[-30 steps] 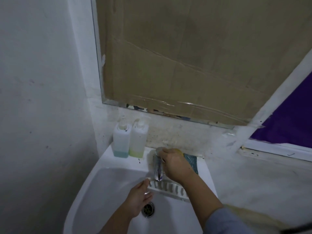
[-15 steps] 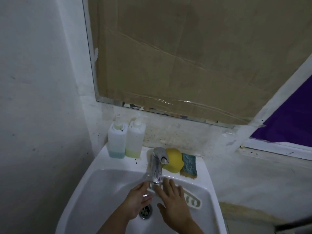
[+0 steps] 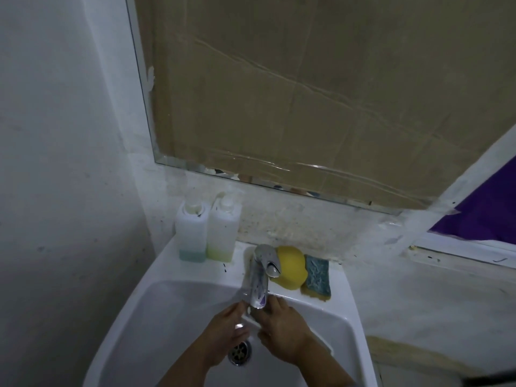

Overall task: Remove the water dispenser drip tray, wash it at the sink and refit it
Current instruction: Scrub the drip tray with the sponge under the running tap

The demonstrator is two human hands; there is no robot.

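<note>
Both forearms reach in under the tap (image 3: 259,277). Left hand (image 3: 223,337) and right hand (image 3: 284,335) meet just below its spout, fingers (image 3: 275,304) curled inward.

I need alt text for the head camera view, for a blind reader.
Both hands, left hand and right hand, hold a white drip tray under the tap in a white sink. Behind stand two soap bottles, beside sponges.
</note>
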